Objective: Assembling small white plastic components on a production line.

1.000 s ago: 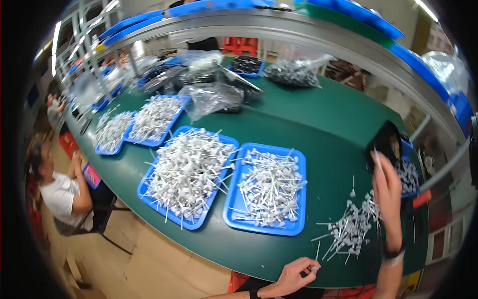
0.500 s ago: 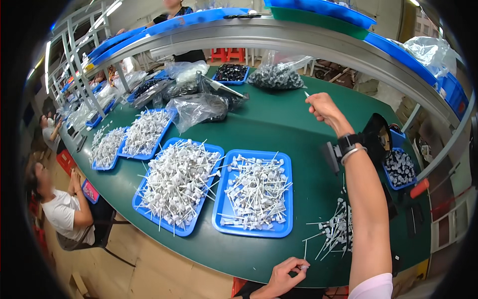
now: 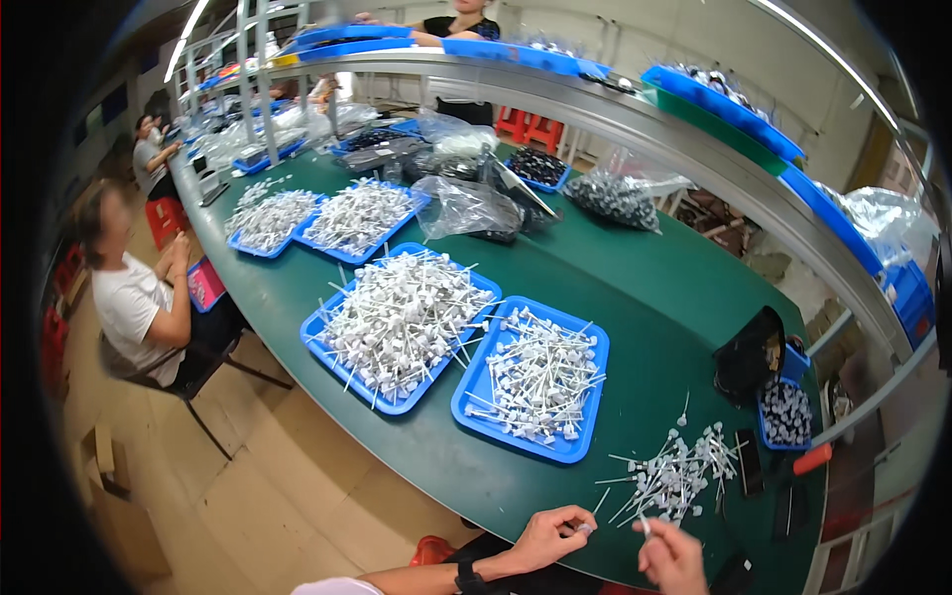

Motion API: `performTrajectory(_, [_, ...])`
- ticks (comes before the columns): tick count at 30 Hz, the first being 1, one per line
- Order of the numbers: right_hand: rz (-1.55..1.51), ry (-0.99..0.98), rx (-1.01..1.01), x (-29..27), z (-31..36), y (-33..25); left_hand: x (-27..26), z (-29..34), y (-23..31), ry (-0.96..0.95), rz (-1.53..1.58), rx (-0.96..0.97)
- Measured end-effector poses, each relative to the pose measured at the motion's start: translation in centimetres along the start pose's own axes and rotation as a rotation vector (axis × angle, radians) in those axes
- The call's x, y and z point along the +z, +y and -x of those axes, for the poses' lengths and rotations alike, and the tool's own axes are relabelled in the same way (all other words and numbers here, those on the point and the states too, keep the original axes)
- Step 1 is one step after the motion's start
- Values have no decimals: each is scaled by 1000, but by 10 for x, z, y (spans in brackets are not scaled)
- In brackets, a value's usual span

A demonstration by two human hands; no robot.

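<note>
My left hand is closed at the table's near edge, thumb and fingers pinching a small pale piece. A thin white stem stands out just past those fingertips; whether it joins the pinched piece, I cannot tell. To its right, my right hand is closed with a small white pointed piece jutting from the fingers. Right behind both hands lies a loose pile of white-headed, thin-stemmed pieces. Similar pieces fill a blue tray beyond my left hand and a fuller blue tray left of that.
Two more blue trays of white pieces stand farther left, near clear plastic bags. A black container and a blue bin of grey parts stand at the right. A metal shelf spans the back. A person sits at the left.
My right hand has come back from the far side of the table to beside my left hand, still with the white pointed piece. The view has turned to the left.
</note>
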State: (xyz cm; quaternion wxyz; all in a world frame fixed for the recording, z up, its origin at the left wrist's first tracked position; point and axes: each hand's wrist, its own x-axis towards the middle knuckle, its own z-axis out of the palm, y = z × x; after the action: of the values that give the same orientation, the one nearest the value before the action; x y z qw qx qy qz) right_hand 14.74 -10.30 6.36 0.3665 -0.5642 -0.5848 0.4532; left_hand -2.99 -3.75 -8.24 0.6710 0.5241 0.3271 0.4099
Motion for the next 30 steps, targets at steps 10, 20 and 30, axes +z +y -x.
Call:
performTrajectory(10, [-128,276,-93,64,22,48,-15,23,6,56,259,-51])
performTrajectory(20, [36,297,-121,60,47,42,1,33,14,34,238,-70])
performTrajectory(30, [22,300,-139,54,27,53,5,21,8,73,177,-94])
